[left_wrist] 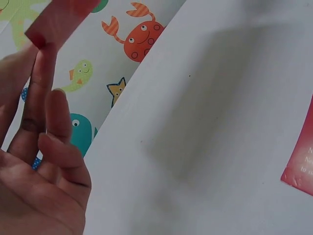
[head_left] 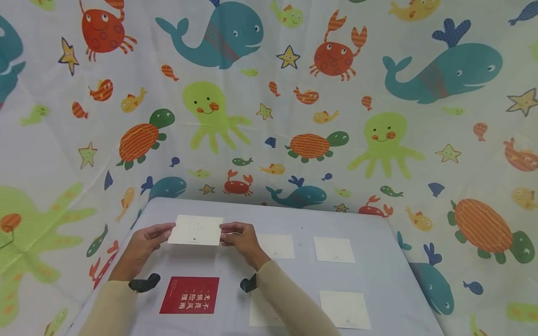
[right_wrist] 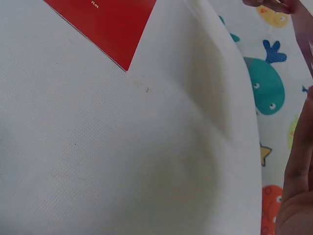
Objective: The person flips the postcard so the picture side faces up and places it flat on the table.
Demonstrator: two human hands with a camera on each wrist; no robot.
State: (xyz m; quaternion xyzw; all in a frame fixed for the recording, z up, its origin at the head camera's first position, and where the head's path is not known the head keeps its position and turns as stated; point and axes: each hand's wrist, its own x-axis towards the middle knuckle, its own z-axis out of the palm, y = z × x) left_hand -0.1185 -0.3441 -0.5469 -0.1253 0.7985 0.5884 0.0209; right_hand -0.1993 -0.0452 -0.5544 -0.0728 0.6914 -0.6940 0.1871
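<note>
A cream-white card with small print is held up over the far left of the table, tilted toward the head camera. Its left edge is pinched by my left hand, and my right hand grips its right edge. In the left wrist view the card's underside shows red beyond the left hand. Part of the right hand appears along the right border of the right wrist view. Nearer to me, below the held card, a red card with white characters lies flat.
Several white cards lie on the table: a far-row card by the right hand, another farther right, a near card partly under the right sleeve, and one at near right. Behind hangs a sea-animal curtain.
</note>
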